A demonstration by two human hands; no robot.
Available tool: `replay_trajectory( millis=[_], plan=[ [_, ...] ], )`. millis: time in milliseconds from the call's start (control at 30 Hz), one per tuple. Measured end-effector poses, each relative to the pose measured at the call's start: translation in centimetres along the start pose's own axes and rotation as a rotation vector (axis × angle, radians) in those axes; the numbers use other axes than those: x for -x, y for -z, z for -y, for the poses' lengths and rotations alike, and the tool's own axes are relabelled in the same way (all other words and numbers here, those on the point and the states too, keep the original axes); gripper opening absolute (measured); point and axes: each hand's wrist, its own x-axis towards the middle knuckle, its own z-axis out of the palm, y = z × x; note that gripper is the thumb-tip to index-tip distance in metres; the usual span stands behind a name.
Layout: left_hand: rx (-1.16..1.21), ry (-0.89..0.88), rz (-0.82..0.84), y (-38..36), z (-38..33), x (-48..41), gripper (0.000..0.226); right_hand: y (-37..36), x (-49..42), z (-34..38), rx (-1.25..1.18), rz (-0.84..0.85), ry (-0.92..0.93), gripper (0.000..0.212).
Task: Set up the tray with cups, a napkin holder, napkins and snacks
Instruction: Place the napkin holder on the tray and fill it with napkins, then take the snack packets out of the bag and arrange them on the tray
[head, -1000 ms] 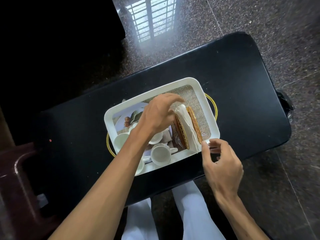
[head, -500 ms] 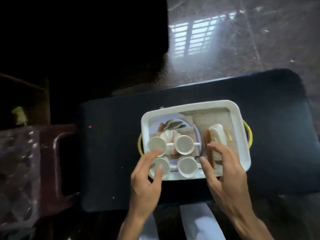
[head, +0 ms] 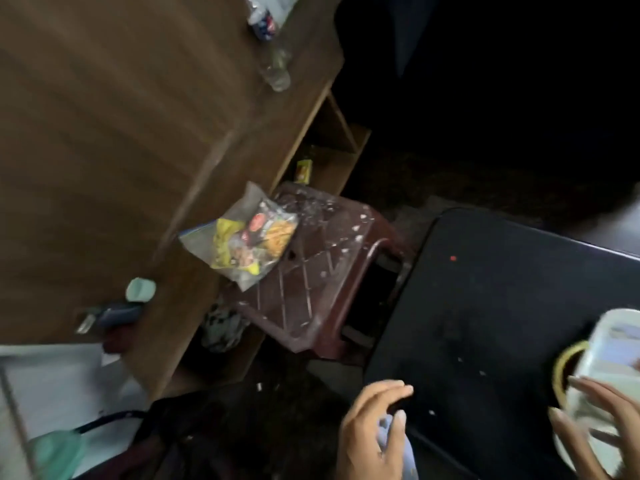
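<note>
The white tray (head: pixel 604 336) with a yellow handle shows only as a blurred corner at the right edge, resting on the black table (head: pixel 485 299). My right hand (head: pixel 604 427) hovers over the tray's near end with its fingers spread, holding nothing that I can see. My left hand (head: pixel 374 434) is low in the middle, off the table's left edge, with loosely curled fingers and nothing in it. A clear zip bag of snack packets (head: pixel 249 237) lies on a maroon plastic stool (head: pixel 322 271), up and to the left of my left hand. The cups and napkin holder are out of view.
The stool stands between the black table and a brown wooden desk (head: pixel 121 133). On the desk are a plastic bottle (head: pixel 273 60) and a small teal cup (head: pixel 140 289). The dark floor lies below, and white paper (head: pixel 52 382) sits at the lower left.
The view has swung sharply left, away from the tray towards the stool and desk. My left hand has left the cups and moved off the table's edge. My right hand stays at the tray.
</note>
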Motion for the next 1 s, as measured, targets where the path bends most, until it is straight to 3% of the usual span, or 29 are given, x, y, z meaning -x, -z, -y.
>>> replay_trajectory(
  millis=[200,267,333,433,600,800,1000],
  plan=[
    [-0.012,0.059,-0.170,10.0,7.3,-6.7,0.034,-8.9,-3.4,7.9,0.227,0.154,0.065,0.062],
    [0.005,0.150,-0.283,13.7,10.5,-10.3,0.034,-12.2,-4.1,10.5,0.279,0.207,0.063,0.051],
    [0.057,0.290,-0.436,17.5,13.8,-14.7,0.041,-15.2,-4.9,12.9,0.318,0.265,0.091,0.054],
    [0.219,0.531,-0.616,22.6,18.9,-21.7,0.055,-19.0,-6.2,16.4,0.342,0.332,0.169,0.059],
    [0.650,0.789,-0.699,26.7,24.6,-30.0,0.064,-23.6,-8.1,21.4,0.365,0.416,0.294,0.064],
    [0.621,0.762,-0.719,25.5,27.0,-31.7,0.051,-26.4,-10.0,25.7,0.411,0.459,0.364,0.066],
    [0.743,0.362,-0.623,26.1,22.7,-28.0,0.022,-27.1,-11.1,29.6,0.354,0.474,0.414,0.060]
  ],
)
